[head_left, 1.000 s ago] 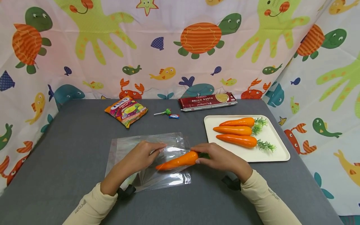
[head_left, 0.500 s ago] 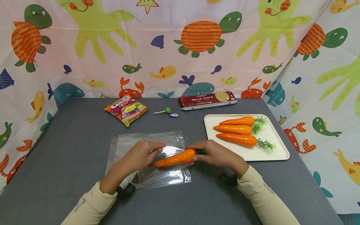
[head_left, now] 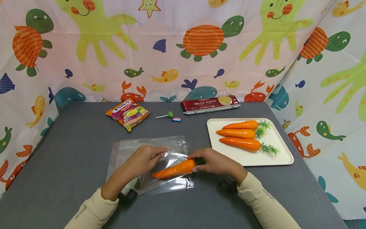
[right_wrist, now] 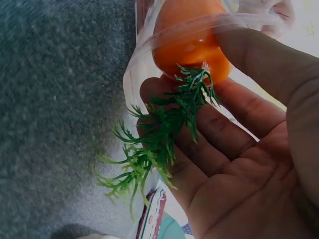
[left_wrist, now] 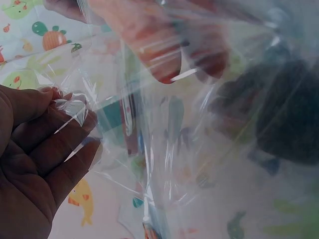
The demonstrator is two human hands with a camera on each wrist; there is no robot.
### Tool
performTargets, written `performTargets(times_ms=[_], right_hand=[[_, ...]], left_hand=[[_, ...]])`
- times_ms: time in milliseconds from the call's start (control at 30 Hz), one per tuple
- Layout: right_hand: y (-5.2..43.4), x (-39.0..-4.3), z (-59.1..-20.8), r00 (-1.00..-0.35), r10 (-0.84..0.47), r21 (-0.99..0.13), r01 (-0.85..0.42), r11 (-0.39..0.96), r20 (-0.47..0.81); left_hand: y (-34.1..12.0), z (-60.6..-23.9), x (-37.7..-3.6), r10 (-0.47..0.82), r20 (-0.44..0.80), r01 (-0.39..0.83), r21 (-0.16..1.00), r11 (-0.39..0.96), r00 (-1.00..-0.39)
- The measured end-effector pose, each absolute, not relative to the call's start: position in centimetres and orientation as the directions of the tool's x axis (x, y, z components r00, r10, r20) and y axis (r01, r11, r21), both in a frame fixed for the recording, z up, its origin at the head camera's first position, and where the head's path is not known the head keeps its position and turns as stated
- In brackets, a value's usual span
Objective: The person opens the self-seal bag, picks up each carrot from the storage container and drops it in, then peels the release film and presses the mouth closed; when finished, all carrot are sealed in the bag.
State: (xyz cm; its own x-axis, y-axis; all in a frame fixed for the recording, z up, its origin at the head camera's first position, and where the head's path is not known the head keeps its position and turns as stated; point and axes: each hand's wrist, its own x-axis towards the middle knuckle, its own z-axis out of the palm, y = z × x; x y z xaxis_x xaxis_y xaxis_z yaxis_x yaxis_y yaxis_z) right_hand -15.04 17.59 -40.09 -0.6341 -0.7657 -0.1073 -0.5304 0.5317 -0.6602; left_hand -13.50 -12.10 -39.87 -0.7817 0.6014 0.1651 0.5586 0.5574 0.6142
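Beyond the clear bag (head_left: 183, 183), the small blue sweet (head_left: 176, 119) bears lettering too tiny for me to read. At the bag's mouth, the right hand (head_left: 214, 161) covers some green leaves of the carrot (head_left: 175, 168); over the bag, the left hand (head_left: 145, 157) hides its own lower fingers from above. Nearer than the bag, both sleeves (head_left: 92, 206) run off the head view's bottom edge.

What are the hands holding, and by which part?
The right hand holds a carrot by its thick end; the left hand pinches a crumpled bit of the clear bag.
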Motion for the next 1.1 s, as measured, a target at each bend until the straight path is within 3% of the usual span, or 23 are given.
performTargets(times_ms=[567, 1100], right_hand=[[17.6, -14.8, -40.4, -0.616, -0.777, -0.699, -0.500, 0.512, -0.128], [21.5, -14.7, -39.0, -0.748, -0.664, -0.723, -0.469, 0.507, 0.020]], left_hand=[[-11.8, -40.2, -13.6, 0.593, 0.198, 0.571, 0.612, 0.547, -0.781], [-12.0, -40.3, -13.2, 0.588, 0.194, 0.556, 0.638, 0.533, -0.785]])
